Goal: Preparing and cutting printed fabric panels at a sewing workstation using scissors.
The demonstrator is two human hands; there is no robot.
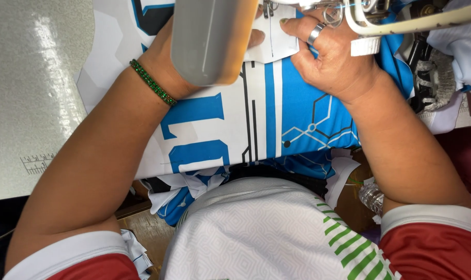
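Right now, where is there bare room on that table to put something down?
The pale table is bare on the left, from the fabric's left edge outward, down to the small printed ruler. It is crowded at the top middle, where the left hand and right hand press the fabric under the sewing machine. Cloth piles fill the right.
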